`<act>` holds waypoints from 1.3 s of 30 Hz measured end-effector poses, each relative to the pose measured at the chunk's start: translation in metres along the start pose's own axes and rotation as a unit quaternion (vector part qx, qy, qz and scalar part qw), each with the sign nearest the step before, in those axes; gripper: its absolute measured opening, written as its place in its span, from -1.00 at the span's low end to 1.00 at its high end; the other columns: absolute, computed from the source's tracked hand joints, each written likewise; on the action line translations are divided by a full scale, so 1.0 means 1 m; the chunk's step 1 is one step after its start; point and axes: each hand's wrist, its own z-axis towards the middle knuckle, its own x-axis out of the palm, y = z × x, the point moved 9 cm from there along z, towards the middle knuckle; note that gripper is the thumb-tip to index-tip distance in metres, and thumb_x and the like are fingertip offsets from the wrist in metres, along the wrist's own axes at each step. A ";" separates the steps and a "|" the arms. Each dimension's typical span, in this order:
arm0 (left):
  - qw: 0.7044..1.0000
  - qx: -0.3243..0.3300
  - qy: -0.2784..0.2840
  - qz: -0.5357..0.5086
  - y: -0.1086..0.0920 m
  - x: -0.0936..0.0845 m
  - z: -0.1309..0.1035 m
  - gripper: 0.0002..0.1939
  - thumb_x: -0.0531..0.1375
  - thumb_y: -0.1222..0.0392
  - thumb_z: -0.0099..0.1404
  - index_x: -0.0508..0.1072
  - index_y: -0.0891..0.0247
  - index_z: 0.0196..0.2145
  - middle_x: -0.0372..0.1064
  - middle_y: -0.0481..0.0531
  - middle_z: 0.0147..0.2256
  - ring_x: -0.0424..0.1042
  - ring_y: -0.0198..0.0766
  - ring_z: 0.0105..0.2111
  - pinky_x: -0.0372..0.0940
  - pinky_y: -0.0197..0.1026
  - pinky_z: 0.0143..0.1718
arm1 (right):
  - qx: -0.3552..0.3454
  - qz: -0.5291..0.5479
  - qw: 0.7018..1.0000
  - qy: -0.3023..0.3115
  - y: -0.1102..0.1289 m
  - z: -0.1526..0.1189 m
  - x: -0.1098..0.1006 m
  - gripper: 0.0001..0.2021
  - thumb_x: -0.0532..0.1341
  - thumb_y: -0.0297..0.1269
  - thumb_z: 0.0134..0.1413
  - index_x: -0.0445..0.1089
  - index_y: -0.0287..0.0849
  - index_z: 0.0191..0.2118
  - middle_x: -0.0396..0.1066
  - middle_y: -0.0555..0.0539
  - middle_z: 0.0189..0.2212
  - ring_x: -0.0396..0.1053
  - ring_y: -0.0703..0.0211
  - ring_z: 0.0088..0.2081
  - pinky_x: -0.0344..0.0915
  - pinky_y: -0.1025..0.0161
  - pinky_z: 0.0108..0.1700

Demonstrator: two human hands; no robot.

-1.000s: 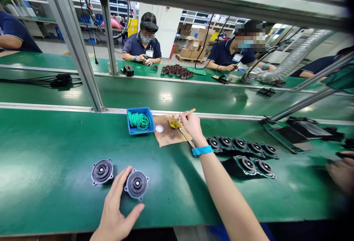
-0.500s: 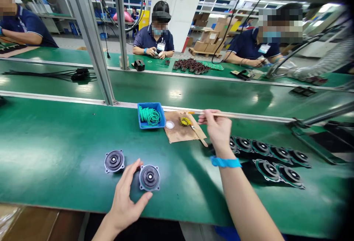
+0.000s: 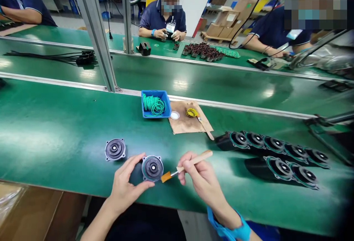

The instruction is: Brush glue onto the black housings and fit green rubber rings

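Note:
My right hand (image 3: 197, 171) is closed around the wooden handle of a flat paintbrush (image 3: 193, 160). The brush's orange bristles are at the lower right edge of a round black housing (image 3: 153, 168) with a grey four-lugged flange. Around that housing's left side curls my left hand (image 3: 128, 180), index finger at its upper left and thumb at its lower edge. A second round housing (image 3: 115, 150) sits on the green bench to the left, apart from my hands. Beyond them, a yellow-smeared pot (image 3: 191, 112) stands on a piece of cardboard (image 3: 179, 126), with another brush (image 3: 205, 127) leaning from it.
A blue bin (image 3: 156, 116) of green rubber rings touches the cardboard, near a white disc (image 3: 174, 115). Several finished-looking black cylinders (image 3: 238, 141) stand in rows at right. A metal post (image 3: 95, 34) rises behind the bench (image 3: 55, 134). Co-workers sit across the line.
My right hand has come down from above the cardboard to the housing, bringing the brush. My left fingers have closed in on the housing. The view has tilted downward.

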 end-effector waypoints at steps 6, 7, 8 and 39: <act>1.000 0.009 -0.005 -0.002 0.000 0.000 0.000 -0.37 0.38 -0.01 0.14 0.35 0.16 0.12 0.49 0.15 -0.01 0.51 -0.05 -0.02 0.44 -0.06 0.01 | -0.022 -0.059 0.998 0.010 0.004 0.005 0.000 -0.60 0.19 0.04 0.23 0.35 -0.22 -0.44 0.33 0.01 -0.57 0.34 0.33 -0.61 0.32 0.41 -0.58; 1.000 0.010 -0.006 -0.003 0.000 0.000 0.000 -0.37 0.38 -0.01 0.14 0.35 0.17 0.12 0.50 0.16 -0.01 0.52 -0.05 -0.02 0.45 -0.06 0.00 | -0.032 -0.074 0.997 0.012 0.006 0.007 0.000 -0.60 0.18 0.03 0.24 0.36 -0.22 -0.45 0.33 0.00 -0.55 0.35 0.33 -0.60 0.33 0.41 -0.57; 1.000 0.011 -0.007 -0.003 0.000 0.000 0.000 -0.38 0.38 -0.02 0.14 0.36 0.17 0.12 0.50 0.16 -0.01 0.52 -0.04 -0.03 0.45 -0.06 -0.01 | -0.046 -0.090 0.995 0.013 0.008 0.008 0.000 -0.60 0.17 0.01 0.25 0.36 -0.22 -0.45 0.33 -0.01 -0.53 0.36 0.33 -0.59 0.34 0.41 -0.56; 0.984 0.140 -0.097 0.055 -0.050 -0.001 -0.008 -0.31 0.32 0.08 0.24 0.12 0.25 0.21 0.50 0.18 -0.16 0.52 -0.07 -0.15 0.46 -0.02 -0.10 | -0.360 -0.364 0.859 -0.003 0.102 -0.024 0.041 -0.68 0.07 -0.29 0.37 0.39 -0.16 -0.43 0.48 -0.04 -0.51 0.42 0.31 -0.58 0.34 0.39 -0.52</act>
